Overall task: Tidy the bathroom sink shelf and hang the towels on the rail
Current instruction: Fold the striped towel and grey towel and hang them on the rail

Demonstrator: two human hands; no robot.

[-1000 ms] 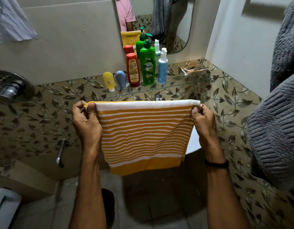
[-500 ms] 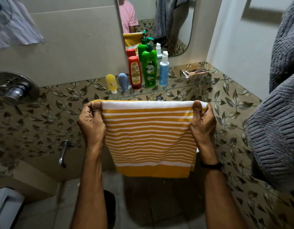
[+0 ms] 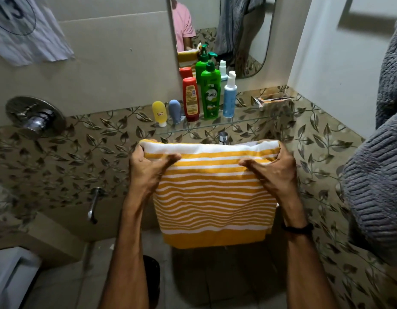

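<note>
A large grey towel (image 3: 371,186) is seen hanging at the right edge. A yellow-and-white striped towel (image 3: 215,197) is held up folded, just below the glass shelf (image 3: 249,118). Its upper left corner is gripped by the left hand (image 3: 146,168) and its upper right corner by the right hand (image 3: 273,170), with thumbs pressed on the front. On the shelf a green pump bottle (image 3: 211,94), a red bottle (image 3: 190,99) and a blue spray bottle (image 3: 229,97) are stood upright together. A yellow tube (image 3: 159,112) and a grey-blue tube (image 3: 174,110) are set cap-down to their left. What may be a toothpaste tube (image 3: 273,99) is laid at the shelf's right end.
</note>
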